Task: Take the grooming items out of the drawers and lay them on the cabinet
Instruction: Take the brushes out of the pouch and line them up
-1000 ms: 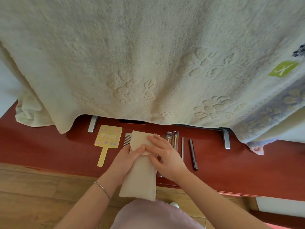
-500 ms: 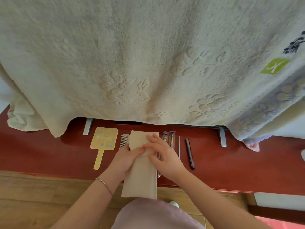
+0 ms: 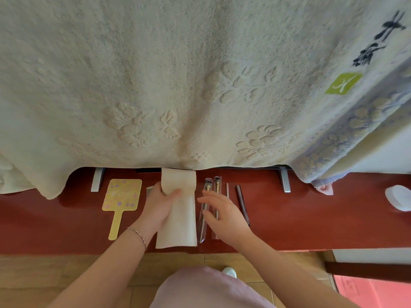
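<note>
A beige cloth pouch (image 3: 180, 218) lies lengthwise on the red cabinet top (image 3: 311, 218), its flap raised at the far end. My left hand (image 3: 160, 207) grips the pouch's left edge, thumb on top. My right hand (image 3: 220, 212) hovers with relaxed fingers just right of the pouch, over two wrapped makeup brushes (image 3: 209, 190). A thin stick (image 3: 227, 190) and a dark slim pencil (image 3: 242, 203) lie further right. A yellow hand mirror (image 3: 121, 201) lies at the left, and a comb (image 3: 149, 190) peeks out beside my left hand.
A large cream towel (image 3: 178, 85) hangs down over the back of the cabinet, hiding what is behind it. Two metal feet (image 3: 97, 180) (image 3: 284, 181) stand under its edge. A white round lid (image 3: 399, 197) sits at the far right. Wooden floor lies below the cabinet's front edge.
My right hand has lifted off the pouch and moved right over the brushes. The pouch's flap now stands open, and my left hand has shifted its hold to the left edge.
</note>
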Motion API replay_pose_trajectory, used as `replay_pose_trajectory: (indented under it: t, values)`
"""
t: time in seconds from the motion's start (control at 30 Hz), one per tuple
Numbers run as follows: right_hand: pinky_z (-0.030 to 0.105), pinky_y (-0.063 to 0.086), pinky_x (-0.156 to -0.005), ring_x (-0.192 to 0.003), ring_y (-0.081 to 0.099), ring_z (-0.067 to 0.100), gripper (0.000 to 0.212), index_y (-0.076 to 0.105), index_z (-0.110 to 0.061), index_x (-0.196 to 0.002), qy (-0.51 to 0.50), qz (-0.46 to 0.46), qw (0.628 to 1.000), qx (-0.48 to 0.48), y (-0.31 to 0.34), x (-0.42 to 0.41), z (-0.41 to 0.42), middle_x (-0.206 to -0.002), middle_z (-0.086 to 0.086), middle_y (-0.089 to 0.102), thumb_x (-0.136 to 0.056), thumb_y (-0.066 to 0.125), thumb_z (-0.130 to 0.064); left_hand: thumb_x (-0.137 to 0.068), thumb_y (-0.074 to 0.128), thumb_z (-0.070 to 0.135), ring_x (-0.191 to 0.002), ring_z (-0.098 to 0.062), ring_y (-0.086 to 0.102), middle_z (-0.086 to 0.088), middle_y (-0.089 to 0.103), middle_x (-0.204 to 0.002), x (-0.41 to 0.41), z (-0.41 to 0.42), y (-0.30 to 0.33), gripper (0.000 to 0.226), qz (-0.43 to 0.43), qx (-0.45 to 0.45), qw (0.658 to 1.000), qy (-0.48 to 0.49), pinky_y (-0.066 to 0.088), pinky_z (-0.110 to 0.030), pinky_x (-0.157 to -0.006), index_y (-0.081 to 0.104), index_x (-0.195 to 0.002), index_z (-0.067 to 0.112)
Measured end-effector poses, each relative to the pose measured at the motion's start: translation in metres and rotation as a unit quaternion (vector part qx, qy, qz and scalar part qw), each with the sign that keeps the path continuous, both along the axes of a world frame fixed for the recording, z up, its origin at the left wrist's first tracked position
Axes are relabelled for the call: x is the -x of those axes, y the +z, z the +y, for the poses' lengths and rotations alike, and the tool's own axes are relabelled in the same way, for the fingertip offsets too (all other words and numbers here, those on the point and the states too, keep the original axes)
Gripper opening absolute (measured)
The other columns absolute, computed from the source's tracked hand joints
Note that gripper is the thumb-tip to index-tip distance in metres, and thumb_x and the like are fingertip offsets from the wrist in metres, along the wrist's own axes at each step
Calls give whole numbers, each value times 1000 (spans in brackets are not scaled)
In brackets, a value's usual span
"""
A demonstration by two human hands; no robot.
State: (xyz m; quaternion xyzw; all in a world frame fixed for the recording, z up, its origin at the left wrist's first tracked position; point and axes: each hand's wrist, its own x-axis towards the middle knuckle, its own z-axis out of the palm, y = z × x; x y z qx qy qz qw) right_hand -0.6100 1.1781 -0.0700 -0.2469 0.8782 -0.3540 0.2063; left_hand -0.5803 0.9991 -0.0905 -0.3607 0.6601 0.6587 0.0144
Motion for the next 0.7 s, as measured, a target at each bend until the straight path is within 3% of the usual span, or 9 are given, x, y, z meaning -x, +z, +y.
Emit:
replay_pose_trajectory:
  t: [0.1,0.2,0.3,0.4,0.5,0.6,0.7]
  values:
    - [13,33,-91,-123,43,3,32,56,-28,-123,-57,13,997,-44,-6,9,14,-135,-11,50,-92,49,-24,-82,67,21,-88,-17,62,0,61,-104,13,3,-13,46,-13,37,999,-27,49,-26,-66,44,-122,14]
    - [15,35,-90,-122,44,7,35,53,-25,-127,-91,4,992,-83,-12,15,27,-132,-9,51,-93,49,-27,-83,66,24,-91,-18,60,-4,59,-112,23,7,-26,53,-29,70,995,-64,46,-24,-64,40,-128,10]
    - [22,44,-91,-115,48,11,32,55,-22,-123,-103,8,988,-114,-20,18,35,-125,-5,54,-92,49,-27,-85,63,26,-93,-18,57,-3,57,-113,25,13,-36,51,-38,116,989,-81,45,-29,-75,40,-128,12]
    - [24,51,-69,-83,58,12,22,58,-21,-109,-125,-11,981,-149,-24,21,38,-100,-3,60,-92,48,-30,-82,63,28,-105,-23,54,-6,53,-118,24,17,-40,53,-27,205,975,-77,47,-38,-87,42,-129,15]
    - [20,42,-49,-63,57,14,18,55,-18,-99,-128,-22,973,-190,-29,23,38,-78,-2,61,-93,47,-32,-84,61,19,-122,-26,39,-13,35,-136,21,25,-36,73,-26,274,959,-63,36,-36,-103,22,-145,12]
    - [25,49,-56,-68,61,19,21,53,-16,-100,-122,-28,964,-235,-32,24,36,-84,3,65,-93,46,-34,-84,61,10,-133,-28,26,-17,21,-146,14,33,-34,78,17,321,945,-61,26,-34,-111,15,-146,8]
    - [24,45,-56,-67,56,17,24,52,-15,-106,-112,-33,958,-261,-37,23,36,-90,3,66,-94,46,-35,-83,61,11,-141,-28,17,-15,19,-152,7,41,-37,76,38,417,894,-161,16,-35,-113,17,-146,8]
